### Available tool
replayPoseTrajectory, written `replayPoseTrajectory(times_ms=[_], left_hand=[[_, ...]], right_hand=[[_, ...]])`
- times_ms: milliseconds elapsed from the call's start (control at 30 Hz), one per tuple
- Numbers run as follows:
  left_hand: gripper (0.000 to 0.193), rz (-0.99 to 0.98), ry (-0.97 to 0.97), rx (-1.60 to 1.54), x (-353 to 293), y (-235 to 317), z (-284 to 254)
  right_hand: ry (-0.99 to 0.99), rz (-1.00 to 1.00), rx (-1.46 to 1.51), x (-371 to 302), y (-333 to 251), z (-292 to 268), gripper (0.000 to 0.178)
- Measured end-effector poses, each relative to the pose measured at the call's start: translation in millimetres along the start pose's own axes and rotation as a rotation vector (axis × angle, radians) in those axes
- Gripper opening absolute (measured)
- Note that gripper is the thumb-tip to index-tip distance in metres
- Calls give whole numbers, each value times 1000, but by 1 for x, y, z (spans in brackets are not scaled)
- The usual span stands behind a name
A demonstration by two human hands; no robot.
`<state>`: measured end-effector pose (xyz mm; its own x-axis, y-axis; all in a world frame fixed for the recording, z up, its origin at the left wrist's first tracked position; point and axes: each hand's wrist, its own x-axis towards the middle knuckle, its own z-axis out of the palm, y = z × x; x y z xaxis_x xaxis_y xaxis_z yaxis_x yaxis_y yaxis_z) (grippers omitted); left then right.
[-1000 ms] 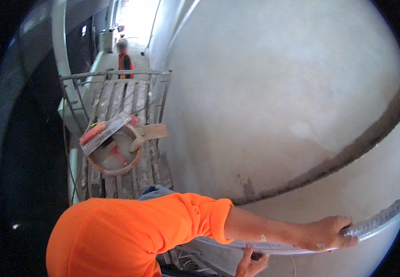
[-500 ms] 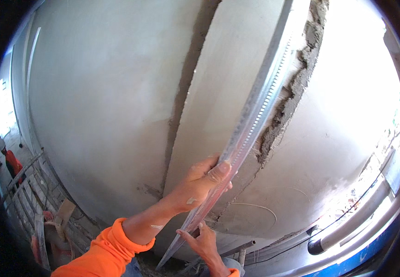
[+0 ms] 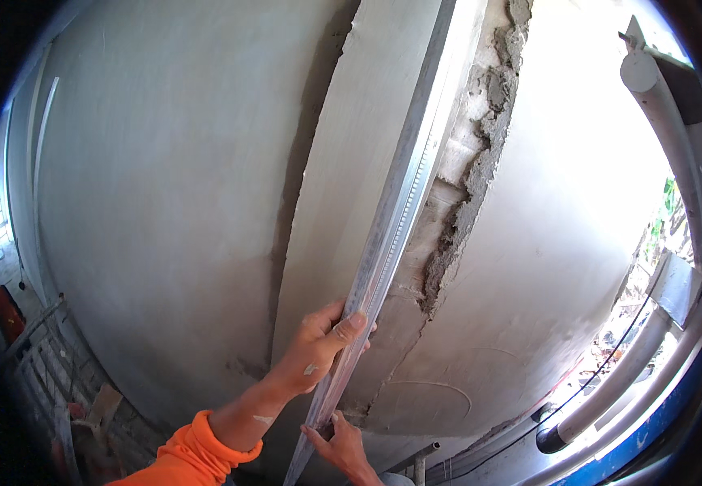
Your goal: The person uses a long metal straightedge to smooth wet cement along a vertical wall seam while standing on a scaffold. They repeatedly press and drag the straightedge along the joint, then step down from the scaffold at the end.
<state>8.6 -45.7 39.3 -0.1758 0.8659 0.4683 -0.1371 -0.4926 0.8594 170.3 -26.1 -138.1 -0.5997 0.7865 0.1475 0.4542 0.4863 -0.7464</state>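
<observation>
A long silvery metal straightedge [image 3: 395,194] runs slantwise up the plastered wall, a row of small notches or slots along its right side. About two-thirds of the way down, my left hand [image 3: 324,344] is wrapped round it, thumb lying over the front and fingertips showing at the right side. Below that, my right hand [image 3: 341,448] grips the same bar near its lower end with thumb and fingers. Dried pale smears mark my left wrist. Just right of the bar, rough broken mortar [image 3: 480,162] edges a strip of unplastered wall.
Smooth grey plaster [image 3: 181,186] covers the wall to the left, with a raised plaster band [image 3: 351,138] behind the bar. Thick pipes [image 3: 618,397] and a thin dark cable [image 3: 602,364] lie at right. Metal railings [image 3: 43,348] and a person in orange [image 3: 7,312] are at far left.
The view has shifted, so the bar and both hands appear further left and lower. The bar looks a little more upright. Both hands keep their hold.
</observation>
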Motion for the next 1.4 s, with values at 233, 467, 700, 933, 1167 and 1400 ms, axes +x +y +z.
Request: replayPoseTrajectory(times_ms=[233, 467, 700, 933, 1167, 1400], left_hand=[[41, 31, 75, 22, 4, -7, -2], [39, 78, 105, 38, 13, -13, -3], [48, 139, 136, 86, 17, -11, -5], [50, 136, 127, 115, 20, -11, -8], [47, 96, 115, 131, 21, -10, -11], [48, 138, 123, 148, 23, -5, -6]], right_hand=[[8, -23, 7, 3, 12, 6, 53], [61, -62, 15, 11, 20, 15, 52], [102, -86, 16, 13, 21, 18, 55], [124, -73, -2, 16, 24, 22, 57], [149, -101, -9, 20, 25, 26, 58], [121, -21, 6, 21, 18, 23, 61]])
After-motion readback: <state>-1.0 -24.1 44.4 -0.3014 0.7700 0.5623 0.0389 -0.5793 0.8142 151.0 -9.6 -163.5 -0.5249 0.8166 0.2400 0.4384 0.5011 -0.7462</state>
